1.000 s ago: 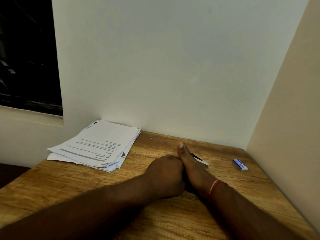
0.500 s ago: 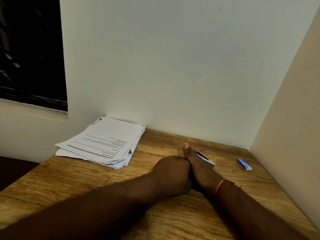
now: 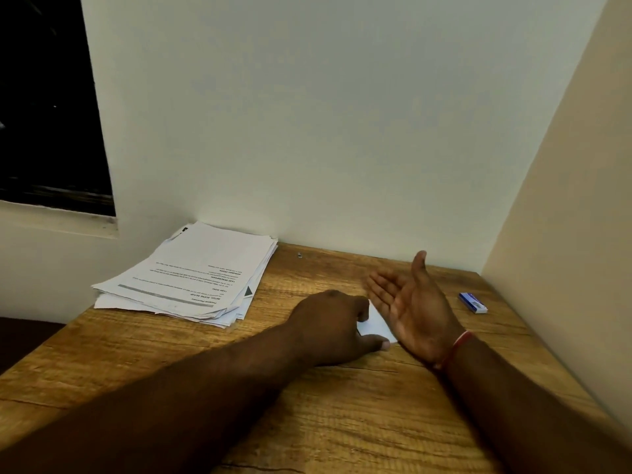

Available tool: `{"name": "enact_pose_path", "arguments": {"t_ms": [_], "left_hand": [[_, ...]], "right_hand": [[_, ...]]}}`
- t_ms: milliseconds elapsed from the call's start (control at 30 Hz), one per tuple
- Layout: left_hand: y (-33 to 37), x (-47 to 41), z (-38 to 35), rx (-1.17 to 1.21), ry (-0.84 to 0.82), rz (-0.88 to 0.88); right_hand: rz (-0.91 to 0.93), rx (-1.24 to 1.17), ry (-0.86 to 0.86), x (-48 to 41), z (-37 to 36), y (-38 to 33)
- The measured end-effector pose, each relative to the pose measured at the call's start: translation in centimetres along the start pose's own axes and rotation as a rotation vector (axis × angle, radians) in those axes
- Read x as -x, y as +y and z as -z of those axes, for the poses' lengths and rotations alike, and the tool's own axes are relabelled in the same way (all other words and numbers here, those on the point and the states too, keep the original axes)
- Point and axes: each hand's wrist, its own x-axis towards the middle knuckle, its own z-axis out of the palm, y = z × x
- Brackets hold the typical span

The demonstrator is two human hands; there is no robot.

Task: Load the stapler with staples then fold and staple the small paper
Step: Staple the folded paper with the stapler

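A small white paper (image 3: 376, 323) lies on the wooden desk (image 3: 342, 422) between my hands. My left hand (image 3: 333, 321) is curled over the paper's left edge, thumb and fingers touching it. My right hand (image 3: 410, 302) is turned palm up just right of the paper, fingers spread, holding nothing. A small blue and white staple box (image 3: 472, 302) rests to the right near the side wall. The stapler is hidden; it was seen behind my right hand earlier.
A stack of printed sheets (image 3: 191, 275) sits at the back left of the desk against the wall. A tiny metal bit (image 3: 300, 255) lies near the back edge. Walls close the desk at the back and right.
My right hand has swung away from my left fist and turned palm up with fingers spread. The small white paper now shows between the hands. The stapler tip is no longer visible.
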Motion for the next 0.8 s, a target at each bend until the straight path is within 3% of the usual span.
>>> {"name": "enact_pose_path", "arguments": {"t_ms": [100, 367, 567, 800], "left_hand": [[0.2, -0.1, 0.3, 0.014, -0.019, 0.044], [-0.4, -0.5, 0.5, 0.023, -0.014, 0.113], [-1.2, -0.7, 0.8, 0.221, -0.056, 0.161], [-3.6, -1.5, 0.7, 0.511, 0.067, 0.16]], "right_hand": [[-0.033, -0.122, 0.039, -0.7, 0.9, 0.0], [0.072, -0.078, 0.001, 0.0, 0.7, 0.0], [0.471, 0.633, 0.166, 0.7, 0.3, 0.5], [0.339, 0.851, 0.081, -0.2, 0.9, 1.0]]}}
